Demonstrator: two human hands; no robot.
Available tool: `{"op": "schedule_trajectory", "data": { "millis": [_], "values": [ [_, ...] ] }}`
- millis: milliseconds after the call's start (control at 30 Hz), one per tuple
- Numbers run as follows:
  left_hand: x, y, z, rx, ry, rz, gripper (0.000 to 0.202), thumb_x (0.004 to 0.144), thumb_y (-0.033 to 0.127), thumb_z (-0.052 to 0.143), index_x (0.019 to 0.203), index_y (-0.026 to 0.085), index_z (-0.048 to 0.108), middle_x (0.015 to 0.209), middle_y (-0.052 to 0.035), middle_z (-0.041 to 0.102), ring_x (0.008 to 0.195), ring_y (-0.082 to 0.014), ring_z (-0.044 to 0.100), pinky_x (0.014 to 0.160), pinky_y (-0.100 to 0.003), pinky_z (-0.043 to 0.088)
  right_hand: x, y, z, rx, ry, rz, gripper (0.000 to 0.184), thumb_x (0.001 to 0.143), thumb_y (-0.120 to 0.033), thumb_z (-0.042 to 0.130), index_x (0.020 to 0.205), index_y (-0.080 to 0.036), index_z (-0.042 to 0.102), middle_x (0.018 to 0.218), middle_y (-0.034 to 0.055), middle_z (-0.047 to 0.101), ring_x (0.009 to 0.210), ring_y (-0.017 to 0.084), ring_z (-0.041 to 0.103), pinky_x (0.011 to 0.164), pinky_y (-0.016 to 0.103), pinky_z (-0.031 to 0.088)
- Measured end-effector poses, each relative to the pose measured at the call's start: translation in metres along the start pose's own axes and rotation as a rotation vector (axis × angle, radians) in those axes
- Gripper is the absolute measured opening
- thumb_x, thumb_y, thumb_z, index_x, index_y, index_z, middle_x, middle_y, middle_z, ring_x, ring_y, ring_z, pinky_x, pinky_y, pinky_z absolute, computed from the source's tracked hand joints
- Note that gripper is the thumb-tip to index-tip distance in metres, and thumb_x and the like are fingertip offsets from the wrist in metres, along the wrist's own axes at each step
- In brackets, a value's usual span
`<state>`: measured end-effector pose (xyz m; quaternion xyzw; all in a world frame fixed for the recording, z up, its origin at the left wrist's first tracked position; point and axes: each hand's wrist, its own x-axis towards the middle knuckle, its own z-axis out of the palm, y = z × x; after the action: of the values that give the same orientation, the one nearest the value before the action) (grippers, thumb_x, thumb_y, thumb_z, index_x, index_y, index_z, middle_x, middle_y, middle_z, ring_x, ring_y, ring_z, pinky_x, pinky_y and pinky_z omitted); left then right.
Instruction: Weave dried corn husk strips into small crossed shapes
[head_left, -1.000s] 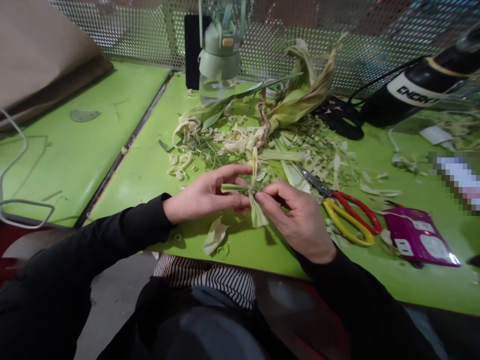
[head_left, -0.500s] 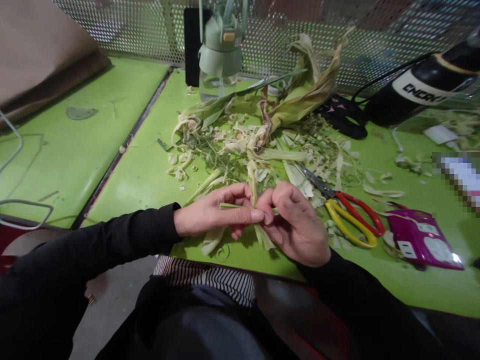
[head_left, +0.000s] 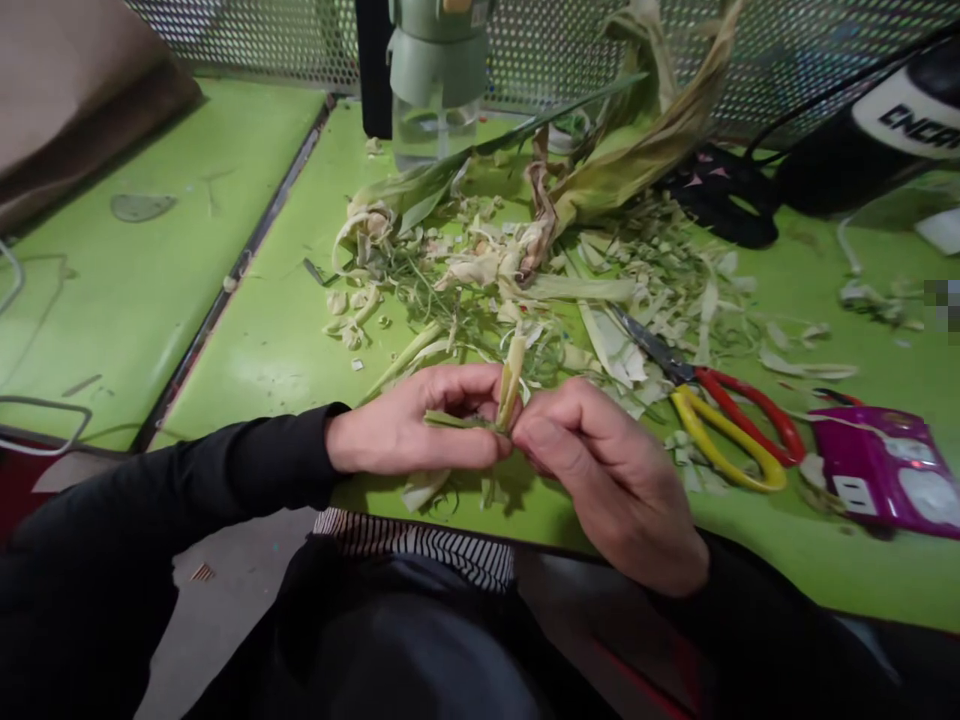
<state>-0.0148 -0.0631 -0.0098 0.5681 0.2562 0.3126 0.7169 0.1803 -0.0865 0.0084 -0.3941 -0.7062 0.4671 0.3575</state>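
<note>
Black bottle (head_left: 829,165), right: white band (head_left: 911,118) is showing bold black "ENER", next letter running off frame. Purple packet (head_left: 876,462) is carrying white patches, marks too blurred to read.

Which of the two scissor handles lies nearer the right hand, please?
The yellow handle: it lies on the side toward the right hand, while the red handle lies beyond it, farther from that hand.

You have a green bottle (head_left: 439,70) at top centre, a black bottle (head_left: 832,175) at upper right and a purple packet (head_left: 874,465) at right.
</note>
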Motion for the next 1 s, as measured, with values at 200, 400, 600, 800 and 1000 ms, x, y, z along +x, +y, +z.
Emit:
{"op": "schedule_trajectory", "data": {
  "millis": [200,400,600,800,1000],
  "values": [
    [0.005,-0.005,-0.007,-0.240,0.122,-0.009,0.027,0.083,0.014,0.072,0.107,0.018,0.061,0.095,-0.0016,0.066,0.077,-0.0104,0.066,0.077,-0.026,0.057,0.015,0.016,-0.014,0.199,0.193,-0.112,0.024,0.091,-0.049,0.064,0.098,-0.028,0.055,0.110,0.0031,0.058,0.077,0.014,0.056,0.061,0.029,0.048],
    [0.009,-0.008,-0.013,-0.146,0.241,0.107,0.035,0.089,0.020,0.069,0.123,0.018,0.061,0.111,-0.0067,0.069,0.090,-0.0124,0.070,0.087,-0.027,0.058,0.020,0.011,-0.014,-0.282,0.207,-0.122,0.023,0.093,-0.045,0.063,0.091,-0.023,0.060,0.076,-0.0010,0.057,0.057,0.011,0.048,0.050,0.026,0.038],
    [0.012,-0.012,-0.014,-0.016,0.220,0.145,0.043,0.081,0.022,0.079,0.120,0.017,0.062,0.091,-0.0001,0.066,0.075,-0.0078,0.065,0.071,-0.019,0.056,0.020,0.011,-0.009,-0.568,0.113,-0.179,0.016,0.098,-0.033,0.057,0.086,-0.022,0.058,0.069,-0.0016,0.062,0.056,0.011,0.054,0.054,0.026,0.039],
    [0.008,-0.008,-0.014,0.040,0.120,0.156,0.023,0.084,0.028,0.075,0.094,0.015,0.059,0.079,0.0033,0.061,0.057,-0.0050,0.062,0.055,-0.016,0.052,0.019,0.005,-0.011,-0.533,-0.097,-0.231,0.022,0.099,-0.022,0.048,0.078,-0.021,0.054,0.063,-0.0032,0.054,0.053,0.010,0.050,0.052,0.025,0.035],
    [0.001,0.008,-0.007,0.142,0.024,0.195,0.016,0.082,0.023,0.074,0.084,0.015,0.060,0.068,0.0024,0.059,0.050,-0.0063,0.058,0.045,-0.016,0.046,0.014,-0.006,-0.016,-0.309,-0.202,-0.244,0.028,0.094,-0.016,0.051,0.067,-0.021,0.049,0.054,-0.0073,0.041,0.045,0.006,0.039,0.045,0.022,0.030]
  ]
}}
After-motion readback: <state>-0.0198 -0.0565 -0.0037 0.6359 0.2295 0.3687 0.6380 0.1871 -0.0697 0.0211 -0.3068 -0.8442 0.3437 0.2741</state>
